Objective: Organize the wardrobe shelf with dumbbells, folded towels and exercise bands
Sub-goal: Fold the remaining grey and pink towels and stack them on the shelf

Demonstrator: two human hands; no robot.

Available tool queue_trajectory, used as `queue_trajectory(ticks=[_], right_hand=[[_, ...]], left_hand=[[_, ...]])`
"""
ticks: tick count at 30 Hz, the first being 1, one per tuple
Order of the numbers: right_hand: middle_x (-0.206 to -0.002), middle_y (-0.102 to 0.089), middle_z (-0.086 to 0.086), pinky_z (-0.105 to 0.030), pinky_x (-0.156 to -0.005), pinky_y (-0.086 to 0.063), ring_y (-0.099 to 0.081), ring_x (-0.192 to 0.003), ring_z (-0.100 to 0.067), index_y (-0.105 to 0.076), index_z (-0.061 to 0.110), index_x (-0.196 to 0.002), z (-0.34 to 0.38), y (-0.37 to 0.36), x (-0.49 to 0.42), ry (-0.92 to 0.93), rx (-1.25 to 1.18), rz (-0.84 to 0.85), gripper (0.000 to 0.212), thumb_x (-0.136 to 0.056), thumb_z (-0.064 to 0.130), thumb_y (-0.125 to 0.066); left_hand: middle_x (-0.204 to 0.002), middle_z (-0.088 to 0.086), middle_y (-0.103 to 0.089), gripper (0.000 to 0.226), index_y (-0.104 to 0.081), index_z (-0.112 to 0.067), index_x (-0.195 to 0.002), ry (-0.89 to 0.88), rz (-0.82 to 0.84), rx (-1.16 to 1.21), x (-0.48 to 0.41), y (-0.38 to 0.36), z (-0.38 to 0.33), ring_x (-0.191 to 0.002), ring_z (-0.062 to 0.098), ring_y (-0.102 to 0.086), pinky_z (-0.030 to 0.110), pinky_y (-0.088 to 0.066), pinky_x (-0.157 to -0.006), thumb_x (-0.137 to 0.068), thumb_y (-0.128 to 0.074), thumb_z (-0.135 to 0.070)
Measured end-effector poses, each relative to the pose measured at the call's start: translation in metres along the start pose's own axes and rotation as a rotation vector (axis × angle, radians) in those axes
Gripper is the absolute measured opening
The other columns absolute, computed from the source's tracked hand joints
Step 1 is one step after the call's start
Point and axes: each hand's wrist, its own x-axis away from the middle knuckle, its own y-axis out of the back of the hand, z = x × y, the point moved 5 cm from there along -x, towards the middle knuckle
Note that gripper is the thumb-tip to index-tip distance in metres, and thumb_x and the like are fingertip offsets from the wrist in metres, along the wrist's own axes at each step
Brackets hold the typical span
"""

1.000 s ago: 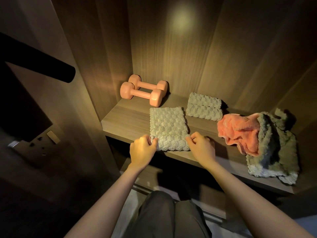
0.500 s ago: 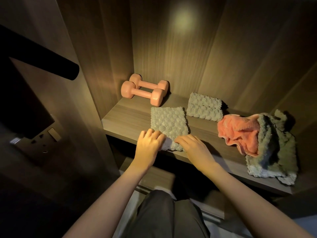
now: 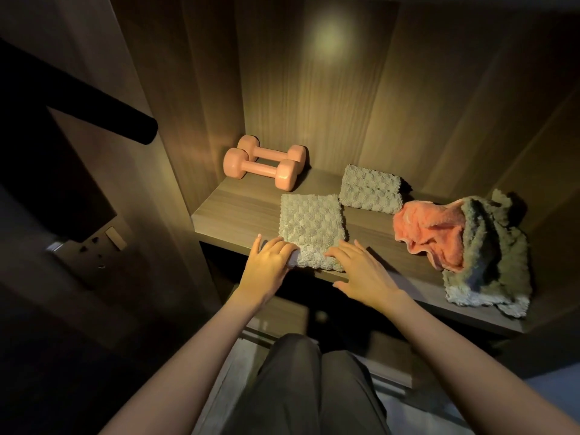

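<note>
A folded grey-green towel (image 3: 310,227) lies flat near the front of the wooden shelf (image 3: 238,202). My left hand (image 3: 270,262) rests with straight fingers on its near left corner. My right hand (image 3: 361,271) lies flat at its near right corner, fingertips touching the towel's edge. Two pink dumbbells (image 3: 266,166) sit side by side at the back left. A second folded grey-green towel (image 3: 370,189) lies behind the first one. At the right, a crumpled pink cloth (image 3: 430,233) leans on a bunched grey-green towel (image 3: 489,265).
The wardrobe's left wall (image 3: 188,120) and back panel (image 3: 329,89) close in the shelf. A dark rod (image 3: 94,111) juts in from the left. A wall socket plate (image 3: 103,246) sits lower left. My knees (image 3: 307,387) are below the shelf's front edge.
Both hands went from pinching the towel's near corners to lying flat on its near edge. The towel's near end now sits slightly farther back on the shelf.
</note>
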Motion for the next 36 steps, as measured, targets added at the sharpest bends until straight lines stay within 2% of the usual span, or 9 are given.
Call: queue_trajectory(ticks=[4,7,10,13,17,22,28,33,36], right_hand=[[-0.121,-0.060,0.000,-0.028,-0.116,-0.017,-0.052,-0.119,-0.018,-0.055,0.017,-0.121,-0.002,0.008,0.012,-0.043,-0.083,-0.021,0.034,-0.089,0.010,-0.061],[-0.116,-0.055,-0.005,-0.033,-0.089,-0.043,-0.056,-0.104,-0.023,-0.053,0.022,-0.125,-0.014,0.011,0.021,-0.216,-0.224,0.038,0.029,-0.096,0.023,-0.052],[-0.103,-0.049,-0.002,-0.030,-0.074,-0.038,-0.055,-0.089,-0.021,-0.053,0.025,-0.123,-0.028,0.013,0.027,-0.346,-0.325,0.034,0.031,-0.095,0.038,-0.052],[-0.089,-0.057,0.000,-0.031,-0.066,-0.039,-0.054,-0.078,-0.015,-0.057,0.026,-0.113,-0.038,0.012,0.028,-0.435,-0.425,-0.034,0.028,-0.091,0.044,-0.055],[-0.073,-0.055,0.005,-0.031,-0.064,-0.039,-0.052,-0.072,-0.014,-0.055,0.022,-0.093,-0.042,0.010,0.024,-0.567,-0.543,-0.130,0.022,-0.089,0.044,-0.060],[-0.066,-0.059,0.006,-0.033,-0.065,-0.041,-0.056,-0.072,-0.017,-0.054,0.022,-0.082,-0.047,0.007,0.015,-0.658,-0.533,-0.155,0.029,-0.088,0.051,-0.057],[-0.080,-0.066,0.001,-0.030,-0.067,-0.043,-0.060,-0.082,-0.022,-0.057,0.025,-0.086,-0.052,0.005,0.007,-0.776,-0.373,-0.189,0.033,-0.084,0.057,-0.059],[-0.091,-0.059,0.003,-0.030,-0.060,-0.048,-0.056,-0.083,-0.017,-0.053,0.021,-0.095,-0.030,0.021,0.000,-0.486,-0.083,-0.445,0.021,-0.085,0.032,-0.068],[-0.113,-0.064,-0.003,-0.039,-0.073,-0.055,-0.060,-0.103,-0.024,-0.066,0.013,-0.109,-0.013,0.015,-0.001,-0.128,-0.063,-0.388,0.032,-0.080,-0.002,-0.066]], left_hand=[[-0.123,-0.007,-0.062,0.031,-0.058,-0.022,-0.125,0.019,-0.023,0.078,0.004,0.007,0.000,-0.128,0.012,-0.046,0.038,-0.010,-0.116,-0.095,-0.053,-0.020],[-0.112,-0.002,-0.067,0.030,-0.060,-0.018,-0.123,0.093,-0.016,0.233,0.008,0.008,-0.002,-0.112,0.020,-0.057,0.036,-0.031,-0.104,-0.094,-0.054,-0.019],[-0.095,0.004,-0.068,0.032,-0.060,-0.013,-0.122,0.203,0.047,0.378,0.005,0.008,-0.002,-0.092,0.027,-0.062,0.035,-0.044,-0.077,-0.094,-0.056,-0.029],[-0.067,-0.005,-0.053,0.022,-0.059,-0.016,-0.086,0.328,0.106,0.579,-0.001,0.004,0.000,-0.069,0.022,-0.051,0.032,-0.034,-0.057,-0.091,-0.060,-0.038],[-0.066,0.001,-0.053,0.037,-0.056,-0.008,-0.078,0.455,0.100,0.703,-0.007,0.004,0.002,-0.081,0.036,-0.058,0.033,-0.036,-0.060,-0.090,-0.058,-0.043],[-0.075,-0.001,-0.060,0.038,-0.056,-0.009,-0.084,0.533,0.115,0.586,-0.016,0.000,0.003,-0.078,0.025,-0.060,0.031,-0.043,-0.065,-0.092,-0.052,-0.046],[-0.079,0.006,-0.065,0.030,-0.051,-0.014,-0.074,0.647,0.112,0.517,-0.019,-0.009,0.004,-0.078,0.028,-0.062,0.030,-0.046,-0.064,-0.087,-0.054,-0.041],[-0.098,0.004,-0.056,0.017,-0.059,-0.012,-0.101,0.277,-0.309,0.187,-0.018,0.015,-0.016,-0.085,0.022,-0.054,0.037,-0.049,-0.061,-0.088,-0.063,-0.022],[-0.104,0.004,-0.064,0.022,-0.066,-0.011,-0.103,-0.065,-0.271,0.108,-0.020,0.009,-0.033,-0.091,0.025,-0.059,0.033,-0.045,-0.068,-0.082,-0.066,-0.005]])
